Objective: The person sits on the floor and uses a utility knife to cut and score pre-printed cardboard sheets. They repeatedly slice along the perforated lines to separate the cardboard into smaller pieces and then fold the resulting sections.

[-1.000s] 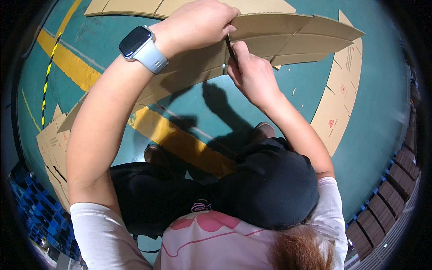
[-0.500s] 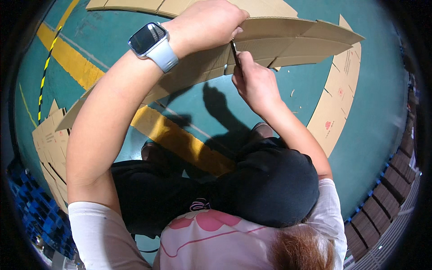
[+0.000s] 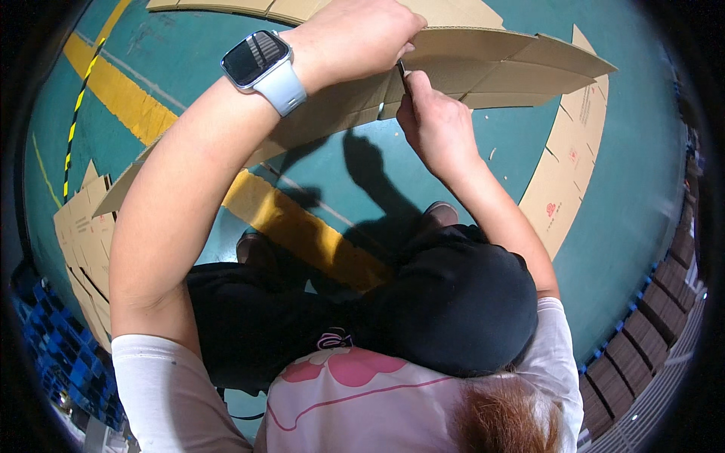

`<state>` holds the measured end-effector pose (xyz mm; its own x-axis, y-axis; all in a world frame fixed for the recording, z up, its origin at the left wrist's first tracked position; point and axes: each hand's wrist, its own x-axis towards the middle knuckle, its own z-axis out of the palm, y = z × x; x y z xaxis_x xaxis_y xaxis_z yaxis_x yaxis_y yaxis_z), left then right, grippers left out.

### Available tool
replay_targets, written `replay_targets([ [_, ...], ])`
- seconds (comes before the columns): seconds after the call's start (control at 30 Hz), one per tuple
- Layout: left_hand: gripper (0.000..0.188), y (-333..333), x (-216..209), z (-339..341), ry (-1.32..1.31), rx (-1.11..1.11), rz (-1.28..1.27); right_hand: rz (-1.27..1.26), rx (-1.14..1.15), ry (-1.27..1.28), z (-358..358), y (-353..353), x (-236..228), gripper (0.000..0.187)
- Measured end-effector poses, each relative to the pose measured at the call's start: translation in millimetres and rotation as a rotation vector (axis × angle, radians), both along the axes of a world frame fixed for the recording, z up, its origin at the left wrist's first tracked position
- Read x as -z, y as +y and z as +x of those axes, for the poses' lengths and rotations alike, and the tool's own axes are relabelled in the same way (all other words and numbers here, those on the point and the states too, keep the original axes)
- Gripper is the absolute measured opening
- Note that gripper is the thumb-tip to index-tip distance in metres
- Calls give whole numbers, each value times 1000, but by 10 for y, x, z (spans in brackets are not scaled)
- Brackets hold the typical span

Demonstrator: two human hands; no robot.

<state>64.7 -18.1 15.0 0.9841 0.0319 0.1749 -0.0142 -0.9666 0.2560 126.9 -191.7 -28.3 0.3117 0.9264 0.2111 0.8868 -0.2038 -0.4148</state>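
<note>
A large flat sheet of creased brown cardboard (image 3: pixel 498 64) stands raised on its edge, stretching from the far left to the upper right. My left hand (image 3: pixel 362 38), wearing a watch (image 3: pixel 257 59) on its wrist, is closed on the sheet's top edge; its fingertips are partly hidden. Just below it, my right hand (image 3: pixel 438 124) grips a slim dark knife (image 3: pixel 402 69). The knife points up against the near face of the sheet, beside a slot cut in the lower edge. The knife's handle is mostly covered by my fingers.
More cardboard sheets (image 3: pixel 559 177) lie on the green floor at the right, with others (image 3: pixel 83 234) at the left and at the far edge (image 3: pixel 302 9). Small scraps dot the floor near my right hand. Brown stacks (image 3: pixel 642 347) line the right rim. Yellow floor stripes (image 3: pixel 121 90) run past my feet.
Both hands have moved slightly up and to the right. The knife has risen along the sheet with my right hand, and the sheet has shifted very little.
</note>
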Motion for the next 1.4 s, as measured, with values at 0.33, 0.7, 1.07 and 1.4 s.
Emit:
replay_targets([
  [0.33, 16, -2, -22, 12, 89, -26, -7, -70, -18, 10, -44, -118, 1, 20],
  [0.7, 21, 43, -26, 76, 230, -33, -249, -417, -176, -26, 106, -673, 949, 20],
  [1.07, 43, 40, -223, 66, 552, 61, -314, 84, 102, 720, 44, -15, 413, 16],
  [1.4, 42, 69, -48, 78, 519, 47, -525, 96, 139, 809, 13, -42, 455, 14],
])
